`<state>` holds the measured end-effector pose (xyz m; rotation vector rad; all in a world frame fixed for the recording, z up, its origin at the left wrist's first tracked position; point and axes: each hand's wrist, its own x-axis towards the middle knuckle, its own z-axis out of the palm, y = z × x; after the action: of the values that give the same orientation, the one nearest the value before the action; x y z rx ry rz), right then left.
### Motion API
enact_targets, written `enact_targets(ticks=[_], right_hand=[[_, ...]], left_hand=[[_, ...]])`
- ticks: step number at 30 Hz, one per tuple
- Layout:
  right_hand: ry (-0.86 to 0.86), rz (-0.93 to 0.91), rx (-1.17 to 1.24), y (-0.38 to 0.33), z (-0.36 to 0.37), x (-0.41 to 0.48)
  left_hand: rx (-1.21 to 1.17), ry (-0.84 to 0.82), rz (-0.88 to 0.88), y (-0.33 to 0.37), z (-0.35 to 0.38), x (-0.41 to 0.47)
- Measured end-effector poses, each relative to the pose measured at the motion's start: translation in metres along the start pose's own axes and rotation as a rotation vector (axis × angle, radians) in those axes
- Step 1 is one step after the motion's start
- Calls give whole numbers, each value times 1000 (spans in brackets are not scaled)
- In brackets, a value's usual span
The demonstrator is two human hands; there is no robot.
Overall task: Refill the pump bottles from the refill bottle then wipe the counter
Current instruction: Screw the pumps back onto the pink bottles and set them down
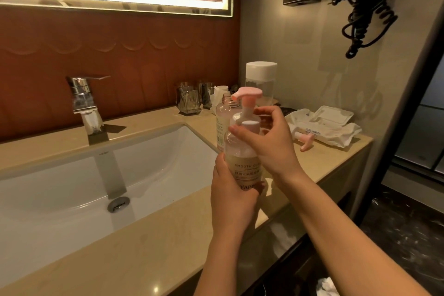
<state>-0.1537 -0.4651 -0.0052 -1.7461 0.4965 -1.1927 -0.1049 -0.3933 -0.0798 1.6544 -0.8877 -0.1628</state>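
Bottle (242, 158) is gripped low by left hand (230, 197) over counter (156, 247); pump collar (249, 124) is pinched by right hand (269, 142), fingers curled, probably being screwed shut. Second bottle (224, 115) stands open; wiping undone.

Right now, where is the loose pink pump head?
In the head view, the loose pump head lies on the counter at right, in front of the wipes pack, past the right hand.

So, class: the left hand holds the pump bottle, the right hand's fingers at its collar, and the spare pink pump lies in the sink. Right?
No: the head view shows the spare pink pump on the counter beside the wipes pack, not in the sink.
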Motion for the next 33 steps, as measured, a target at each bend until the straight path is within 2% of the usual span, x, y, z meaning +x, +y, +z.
enact_targets(ticks=[2,7,9,17,19,23,25,31,33], right_hand=[[-8,-1,-14,0,2,0],[-190,4,87,-3,-7,-1],[-208,-16,68,-2,-11,0],[12,-52,-145,1,4,2],[-45,-45,-197,-1,5,3],[-299,7,59,-8,-11,2],[-346,-1,77,-7,-19,4],[-93,-35,-111,-7,-10,7],[-63,-52,-171,-6,-6,7]], left_hand=[[-5,0,-3,0,0,0],[-2,4,0,0,0,-1],[4,7,6,0,0,-1],[5,2,10,-2,1,0],[-6,3,-1,-1,1,0],[-7,3,9,-1,-1,-1],[15,7,21,-2,-1,-1],[18,-2,7,-1,1,0],[9,-6,4,-1,1,0]])
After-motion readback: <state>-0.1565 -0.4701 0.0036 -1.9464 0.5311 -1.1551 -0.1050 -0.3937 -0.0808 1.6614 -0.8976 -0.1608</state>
